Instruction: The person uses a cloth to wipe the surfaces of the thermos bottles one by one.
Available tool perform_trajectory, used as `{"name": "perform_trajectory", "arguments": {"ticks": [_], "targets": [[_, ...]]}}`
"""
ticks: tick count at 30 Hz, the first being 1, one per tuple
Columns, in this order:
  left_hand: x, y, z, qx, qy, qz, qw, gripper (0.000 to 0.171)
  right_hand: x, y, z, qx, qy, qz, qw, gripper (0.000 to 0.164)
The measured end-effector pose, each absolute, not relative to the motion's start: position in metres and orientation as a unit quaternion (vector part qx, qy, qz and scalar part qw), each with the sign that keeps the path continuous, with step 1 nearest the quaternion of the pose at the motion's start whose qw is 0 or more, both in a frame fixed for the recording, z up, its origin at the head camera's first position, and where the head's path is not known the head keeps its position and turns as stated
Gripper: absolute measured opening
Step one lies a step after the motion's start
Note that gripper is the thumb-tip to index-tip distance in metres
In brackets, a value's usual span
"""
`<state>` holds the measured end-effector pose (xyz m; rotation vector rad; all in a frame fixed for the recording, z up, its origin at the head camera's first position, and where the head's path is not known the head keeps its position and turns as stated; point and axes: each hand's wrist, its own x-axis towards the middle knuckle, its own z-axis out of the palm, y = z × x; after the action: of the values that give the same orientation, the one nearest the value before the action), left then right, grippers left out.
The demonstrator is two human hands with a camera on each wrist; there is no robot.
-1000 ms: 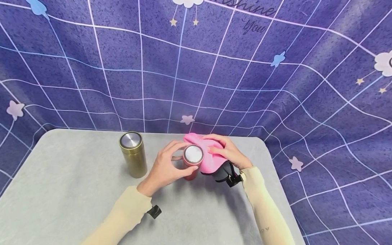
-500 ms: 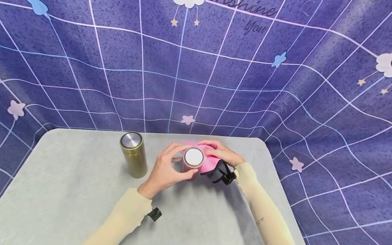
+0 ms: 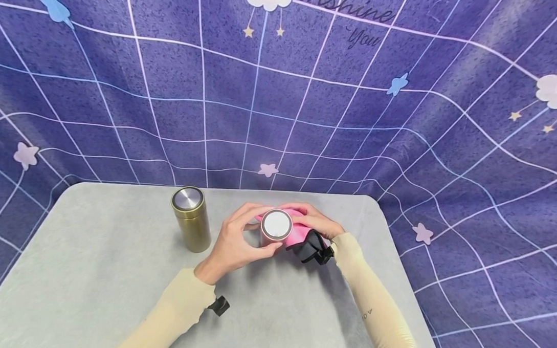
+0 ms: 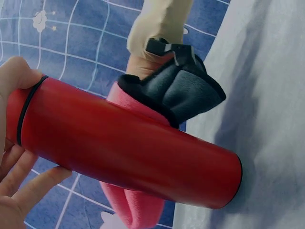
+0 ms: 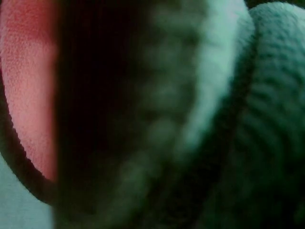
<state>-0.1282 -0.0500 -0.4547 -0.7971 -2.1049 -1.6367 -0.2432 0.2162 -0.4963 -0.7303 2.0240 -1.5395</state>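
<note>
A red vacuum flask [image 3: 277, 224] with a silver lid top stands near the back of the table, its red body [image 4: 133, 138] in full view from the left wrist. My left hand [image 3: 236, 239] grips it by the upper end, thumb on the near side. On its right, my right hand [image 3: 315, 220] holds a cleaning cloth [image 3: 299, 235], pink on one face and dark grey on the other, against the flask's far side. Black edging [image 4: 217, 90] runs round the cloth. The right fingertips are hidden behind the flask. Blurred cloth [image 5: 26, 105] fills the right wrist view.
A gold flask [image 3: 193, 230] with a steel lid stands upright to the left of my left hand. The grey table [image 3: 100, 270] ends at a purple-blue curtain [image 3: 235, 106] with a grid print at the back and sides.
My right hand has slid left and slightly toward me with the cloth, closer in behind the red flask. The left hand keeps its grip, nearly still.
</note>
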Motion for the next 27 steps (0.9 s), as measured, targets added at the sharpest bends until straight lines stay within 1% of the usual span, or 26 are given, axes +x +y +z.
{"name": "perform_trajectory", "arguments": {"ticks": [8,16,27], "targets": [[-0.119,-0.050,-0.443,-0.297,-0.738,-0.578,0.182,0.073,-0.242,0.218,-0.510,-0.269,0.728,-0.575,0.260,0.046],[-0.114,-0.050,-0.434,-0.307,-0.732,-0.578,0.190,0.074,-0.242,0.219,-0.518,-0.274,0.725,-0.575,0.261,0.043],[-0.115,-0.050,-0.439,-0.311,-0.729,-0.577,0.197,0.073,-0.242,0.216,-0.515,-0.281,0.735,-0.565,0.248,0.042]]}}
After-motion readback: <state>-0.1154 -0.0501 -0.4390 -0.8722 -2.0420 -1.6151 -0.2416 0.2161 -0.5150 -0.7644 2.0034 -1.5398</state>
